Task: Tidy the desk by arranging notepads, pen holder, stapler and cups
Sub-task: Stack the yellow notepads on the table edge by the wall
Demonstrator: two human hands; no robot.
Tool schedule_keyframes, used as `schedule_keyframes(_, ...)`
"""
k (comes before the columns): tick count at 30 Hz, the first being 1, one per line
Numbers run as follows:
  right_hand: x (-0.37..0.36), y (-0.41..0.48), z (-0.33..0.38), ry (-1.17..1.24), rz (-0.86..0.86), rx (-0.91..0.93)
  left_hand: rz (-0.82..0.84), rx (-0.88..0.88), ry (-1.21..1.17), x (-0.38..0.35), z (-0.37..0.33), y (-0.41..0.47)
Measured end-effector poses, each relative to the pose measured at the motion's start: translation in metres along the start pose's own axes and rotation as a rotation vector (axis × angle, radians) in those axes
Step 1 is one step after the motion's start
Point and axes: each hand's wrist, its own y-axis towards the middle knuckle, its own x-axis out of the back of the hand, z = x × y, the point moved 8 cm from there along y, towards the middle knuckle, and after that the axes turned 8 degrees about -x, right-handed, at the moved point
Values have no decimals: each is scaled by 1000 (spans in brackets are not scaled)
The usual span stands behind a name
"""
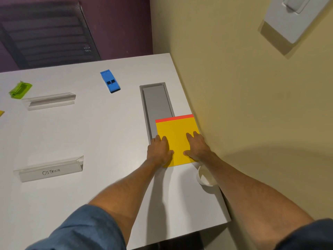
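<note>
A yellow notepad (pixel 177 136) with a red top strip lies flat at the desk's right edge, against the wall. My left hand (pixel 159 150) presses on its left side, fingers spread over the edge. My right hand (pixel 197 147) lies flat on its right side. A white cup (pixel 207 179) stands just behind my right forearm, partly hidden by it. A blue stapler (pixel 110 81) sits farther back in the middle. A green stapler (pixel 20 90) lies at the far left.
A grey recessed cable tray (pixel 155 101) runs along the white desk (pixel 90 132), partly under the notepad. Two clear acrylic name stands sit at left, one blank (pixel 49 101), one marked "Ostrich" (pixel 51 171). A dark mesh chair (pixel 46 33) stands behind the desk.
</note>
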Motion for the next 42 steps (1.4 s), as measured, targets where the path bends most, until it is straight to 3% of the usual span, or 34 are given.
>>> schedule_keyframes(6,35,-18,34,7,-242,15,-58,-42,181,33,15,-13)
schedule_keyframes(17,68,-90,192,-58,-332,250,-196,133,314,157,95,-113)
schedule_keyframes(31,27,-303,430,-41,-391,597,-349,436,380,278,239,-394)
schedule_keyframes(42,-30,-473,588,-41,-409,779,-432,564,392,318,340,-623)
